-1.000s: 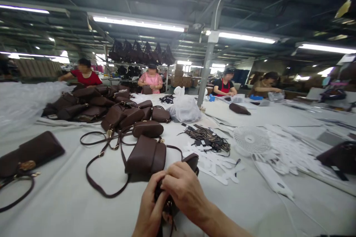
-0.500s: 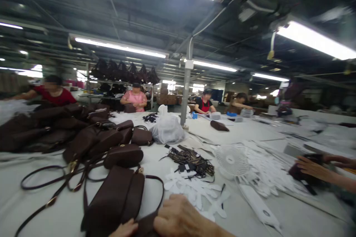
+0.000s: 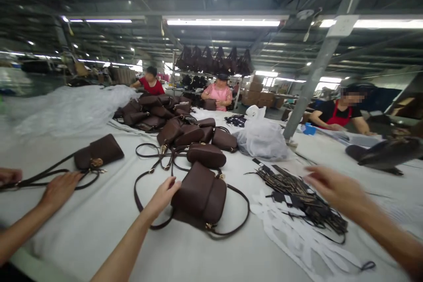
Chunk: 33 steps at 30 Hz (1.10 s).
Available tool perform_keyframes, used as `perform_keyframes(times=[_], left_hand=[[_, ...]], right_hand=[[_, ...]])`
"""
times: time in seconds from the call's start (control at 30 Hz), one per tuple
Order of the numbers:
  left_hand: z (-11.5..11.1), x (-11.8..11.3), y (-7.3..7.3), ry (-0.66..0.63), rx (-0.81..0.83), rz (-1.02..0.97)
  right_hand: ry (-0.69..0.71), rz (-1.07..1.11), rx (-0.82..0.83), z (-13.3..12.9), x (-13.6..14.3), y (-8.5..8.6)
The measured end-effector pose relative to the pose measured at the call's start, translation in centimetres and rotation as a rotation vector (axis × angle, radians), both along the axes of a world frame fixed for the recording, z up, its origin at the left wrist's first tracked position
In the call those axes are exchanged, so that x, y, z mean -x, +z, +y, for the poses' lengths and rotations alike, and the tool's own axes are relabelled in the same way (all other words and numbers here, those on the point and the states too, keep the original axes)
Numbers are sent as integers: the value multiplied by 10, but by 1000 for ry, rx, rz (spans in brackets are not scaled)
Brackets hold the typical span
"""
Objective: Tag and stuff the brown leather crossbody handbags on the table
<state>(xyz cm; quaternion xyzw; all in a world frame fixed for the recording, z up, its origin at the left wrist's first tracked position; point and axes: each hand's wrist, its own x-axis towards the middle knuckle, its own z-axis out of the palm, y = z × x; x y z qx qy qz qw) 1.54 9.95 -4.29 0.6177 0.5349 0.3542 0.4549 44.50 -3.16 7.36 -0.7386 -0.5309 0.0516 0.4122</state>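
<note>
A dark brown handbag (image 3: pixel 198 194) with a looped strap and gold-coloured fittings lies on the pale table in front of me. My left hand (image 3: pixel 165 194) grips its left edge, the fingers partly hidden by the bag. Off to the right, my right hand (image 3: pixel 333 187) is raised with fingers stretched out, blurred by motion, and nothing shows in it. It is nearest to a heap of black and brown patterned strips (image 3: pixel 297 189). White flat cut pieces (image 3: pixel 291 238) lie below that heap.
Behind the bag are more brown bags (image 3: pixel 152 112) in a pile. A clear plastic bag (image 3: pixel 264 136) stands beside a metal post (image 3: pixel 307 83). At left, a co-worker's hands (image 3: pixel 61 189) hold the strap of another bag (image 3: pixel 102 152). A blurred dark item (image 3: pixel 386 154) is at right.
My view has turned left. Both hands were together on a brown piece at the lower edge; now the left is on the handbag and the right has moved away, out to the right.
</note>
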Motion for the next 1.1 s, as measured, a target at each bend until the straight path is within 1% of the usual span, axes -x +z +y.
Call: perform_keyframes(times=[0.03, 0.07, 0.1, 0.13, 0.17, 0.2, 0.23, 0.27, 0.3, 0.33, 0.37, 0.43, 0.47, 0.5, 0.57, 0.63, 0.67, 0.7, 0.77, 0.83, 0.9, 0.97, 1.03, 1.07, 1.1], left_hand=[[5, -7, -3, -27, 29, -5], [9, -13, -6, -56, 49, -8], [11, -18, -9, -82, 60, -10], [11, -22, -13, -98, 62, -14], [10, -24, -17, -105, 61, -21], [7, -24, -21, -106, 57, -30], [2, -23, -25, -105, 50, -42], [-4, -21, -30, -100, 43, -57], [-10, -19, -35, -88, 35, -76], [-17, -16, -39, -71, 30, -100], [-24, -14, -42, -58, 34, -131], [-38, -11, -46, -71, 87, -242], [-45, -12, -45, -113, 136, -309], [-51, -14, -44, -176, 186, -371], [-62, -18, -35, -326, 265, -430], [-73, -19, -22, -434, 266, -341], [-79, -18, -14, -461, 224, -255], [-84, -15, -6, -466, 154, -159], [-94, -5, 9, -416, -54, -1], [-101, 5, 21, -320, -295, 49], [-102, 11, 29, -229, -527, 37], [-99, 13, 34, -177, -726, 38], [-93, 13, 36, -164, -853, 63], [-91, 13, 35, -160, -893, 77], [-89, 14, 32, -160, -924, 87]], right_hand=[[60, 3, 166, 6, 24, -23], [168, 110, 307, 12, 49, -48], [232, 255, 396, 20, 75, -72], [263, 402, 461, 28, 100, -95], [286, 512, 493, 37, 122, -113], [307, 535, 500, 45, 141, -128], [326, 545, 490, 52, 156, -137], [332, 529, 451, 57, 168, -141], [329, 480, 387, 60, 177, -140], [313, 411, 309, 61, 183, -134], [288, 322, 232, 59, 189, -124], [255, 113, 122, 47, 199, -95], [260, 10, 99, 39, 204, -78], [299, -82, 95, 29, 209, -60], [455, -259, 93, 11, 217, -26], [584, -430, 114, -4, 218, -1], [607, -506, 139, -10, 217, 6], [610, -573, 173, -14, 214, 9], [625, -677, 262, -19, 208, 6], [693, -722, 321, -22, 203, -5], [730, -705, 311, -25, 201, -15], [744, -610, 216, -28, 199, -20], [770, -419, 61, -33, 194, -23], [749, -306, -25, -34, 187, -26], [681, -208, -91, -35, 178, -31]])
